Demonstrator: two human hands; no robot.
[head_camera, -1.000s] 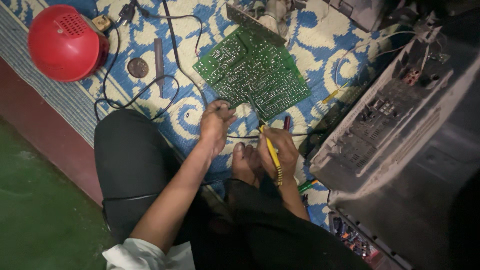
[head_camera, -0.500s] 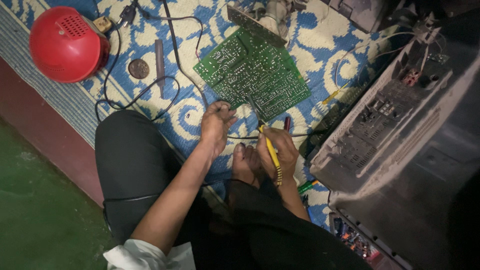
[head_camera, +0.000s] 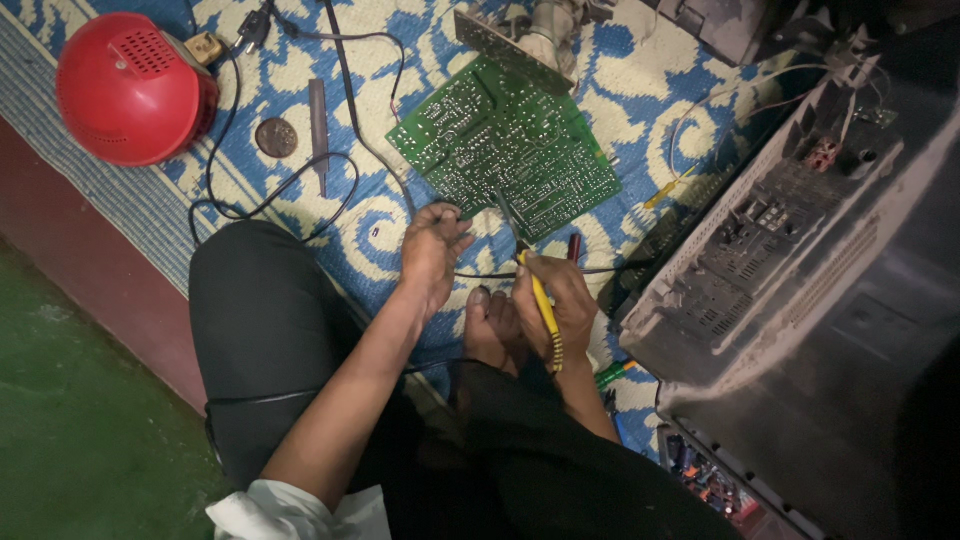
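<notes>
Circuit board (head_camera: 505, 150) worked on with a yellow-handled tool (head_camera: 541, 300) over a blue patterned mat (head_camera: 640, 90).

Green board is seen solder side up at twelve o'clock from the hands, its near corner just beyond the fingers; the right hand (head_camera: 556, 305) is clamped round the yellow tool, whose metal tip is laid on the board's near edge; the left hand (head_camera: 432, 250) is closed in a pinch on a thin wire at the board's corner; compared with half a second ago almost nothing has shifted, so both hands are judged to be held steady on one spot; a red dome-shaped object (head_camera: 128, 88) lies at ten o'clock; an opened grey television casing (head_camera: 800, 290) stands at three o'clock; black cables (head_camera: 290, 190) trail at eleven o'clock.
</notes>
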